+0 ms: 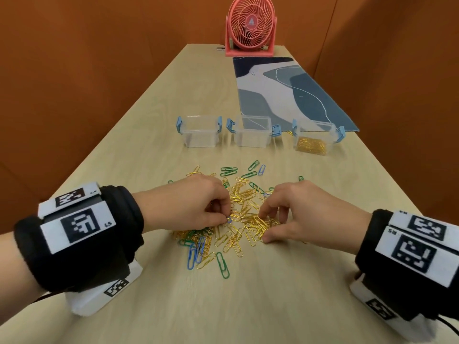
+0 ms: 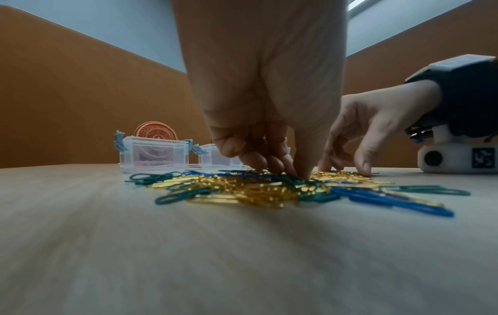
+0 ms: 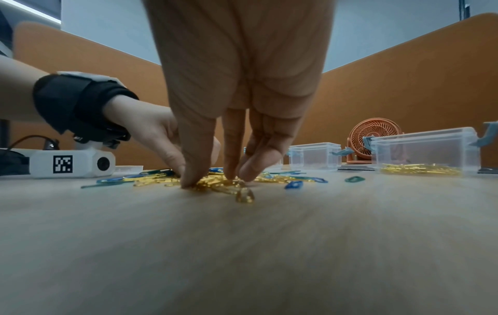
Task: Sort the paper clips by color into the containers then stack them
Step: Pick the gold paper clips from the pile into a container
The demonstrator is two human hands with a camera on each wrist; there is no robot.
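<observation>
Head view, left hand [image 1: 196,204]: thumb and forefinger pinched a blue paper clip [image 1: 229,220].
Right hand [image 1: 293,214]: thumb and fingertips stood apart, touching gold paper clips [image 1: 258,225].
Pile [image 1: 231,234]: lay on the desk [image 1: 248,306], apart from the right container [image 1: 314,139], which held more gold ones.

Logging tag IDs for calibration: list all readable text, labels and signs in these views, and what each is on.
"L5": left wrist band, beside its square code.
"R5": right wrist band, beside its square code.
Second small print on each band: too small to read.
Fan: triangle logo on the hub, no words.
Right wrist camera and left wrist camera: square codes only, no letters.
Containers: no labels visible.
</observation>
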